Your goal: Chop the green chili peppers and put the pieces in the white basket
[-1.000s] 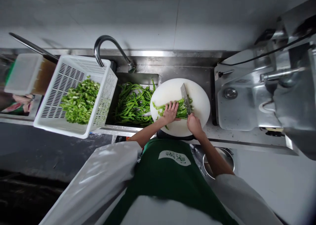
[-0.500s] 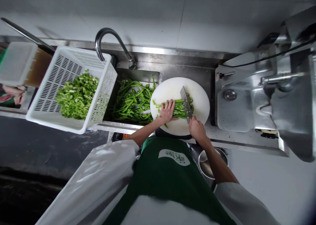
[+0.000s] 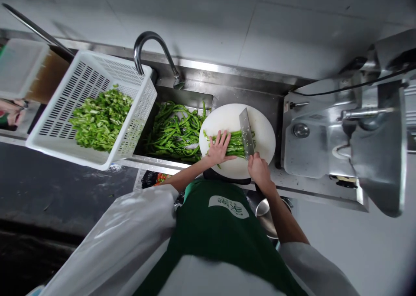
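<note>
Left hand (image 3: 219, 150) slid leftward, spread on peppers (image 3: 234, 146); right hand (image 3: 259, 170) grips knife (image 3: 247, 133). Cut bits (image 3: 101, 120) sit far left; uncut peppers (image 3: 177, 129) wait mid-frame.

The steel bench (image 3: 227, 92) is carrying a round white cutting board (image 3: 266, 135), which is reaching the front edge above a black base (image 3: 210, 174). A white basket (image 3: 138, 114) is overhanging that edge, left of the sink (image 3: 186, 98); a steel machine (image 3: 308, 151) is standing toward the right end.

One left hand (image 3: 219, 150) and one right hand (image 3: 259, 170) are showing; one cleaver (image 3: 247, 133), one round cutting board (image 3: 264, 131), one white perforated basket (image 3: 138, 123) and one green apron (image 3: 214, 231) are appearing, while green peppers (image 3: 177, 131) are lying beyond count.
</note>
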### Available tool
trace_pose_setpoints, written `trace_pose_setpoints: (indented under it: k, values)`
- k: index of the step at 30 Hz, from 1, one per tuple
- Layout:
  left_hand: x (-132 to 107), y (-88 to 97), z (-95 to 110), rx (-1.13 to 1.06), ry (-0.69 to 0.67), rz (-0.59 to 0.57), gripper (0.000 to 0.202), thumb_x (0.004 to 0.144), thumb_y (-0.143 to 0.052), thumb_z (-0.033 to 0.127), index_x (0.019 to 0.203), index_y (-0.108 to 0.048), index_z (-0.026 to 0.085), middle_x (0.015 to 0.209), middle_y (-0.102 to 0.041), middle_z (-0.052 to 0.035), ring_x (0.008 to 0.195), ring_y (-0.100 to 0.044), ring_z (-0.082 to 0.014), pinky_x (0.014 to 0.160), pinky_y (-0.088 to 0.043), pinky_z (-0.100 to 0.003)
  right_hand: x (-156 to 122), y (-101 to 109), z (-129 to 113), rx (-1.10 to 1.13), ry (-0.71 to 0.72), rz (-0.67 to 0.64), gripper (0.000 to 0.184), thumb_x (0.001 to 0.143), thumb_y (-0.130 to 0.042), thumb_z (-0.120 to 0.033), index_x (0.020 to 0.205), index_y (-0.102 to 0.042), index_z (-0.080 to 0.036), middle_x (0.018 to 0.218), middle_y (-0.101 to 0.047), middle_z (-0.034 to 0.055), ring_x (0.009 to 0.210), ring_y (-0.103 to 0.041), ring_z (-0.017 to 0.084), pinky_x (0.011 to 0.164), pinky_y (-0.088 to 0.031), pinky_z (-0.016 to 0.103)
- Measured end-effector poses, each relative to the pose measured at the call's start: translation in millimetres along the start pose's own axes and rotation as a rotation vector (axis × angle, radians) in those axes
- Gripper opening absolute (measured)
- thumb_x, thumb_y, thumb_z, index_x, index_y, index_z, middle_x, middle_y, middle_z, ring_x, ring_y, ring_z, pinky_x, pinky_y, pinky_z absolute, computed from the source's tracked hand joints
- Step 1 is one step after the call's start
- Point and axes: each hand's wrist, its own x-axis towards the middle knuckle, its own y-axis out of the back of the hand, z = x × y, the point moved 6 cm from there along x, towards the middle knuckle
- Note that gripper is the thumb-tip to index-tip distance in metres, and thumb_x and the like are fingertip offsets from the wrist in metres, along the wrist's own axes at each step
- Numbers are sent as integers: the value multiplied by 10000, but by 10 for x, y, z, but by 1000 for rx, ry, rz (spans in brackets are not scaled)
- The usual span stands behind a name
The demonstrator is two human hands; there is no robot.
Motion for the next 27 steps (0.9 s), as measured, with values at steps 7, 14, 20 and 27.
trace_pose_setpoints:
  k: [7,14,20,27]
  values:
    - [42,-165,-17,-61,-23,-42,944,981,-484,700,1719,-169,202,1785,-47,-113,1633,-13,-452,1275,-112,-695,142,-372,-237,15,18,-58,337,1097,-301,-204,1270,-549,-53,1103,-742,226,1063,-727,271,846,-487,309]
    - [-109,31,-33,-65,35,60,918,1021,-381,676,1723,-81,167,1784,-32,-118,1643,63,-396,1272,-124,-697,94,-160,-218,27,18,-12,320,1105,-327,-243,1237,-582,-102,1115,-742,214,1066,-728,272,876,-484,317]
    - [-132,-107,-77,-92,91,47,775,1069,-280,597,1720,-143,199,1788,-70,-87,1647,4,-387,1273,-135,-695,-20,-278,-358,23,48,-30,325,1103,-333,-224,1237,-587,-71,1106,-742,224,1071,-724,265,856,-480,294]
    - [-133,-106,-167,-119,127,119,767,1067,-284,599,1718,-163,212,1789,-67,-81,1640,-7,-418,1252,-171,-729,45,-270,-447,57,40,-42,319,1101,-344,-211,1242,-594,-72,1099,-753,211,1022,-736,246,841,-473,285]
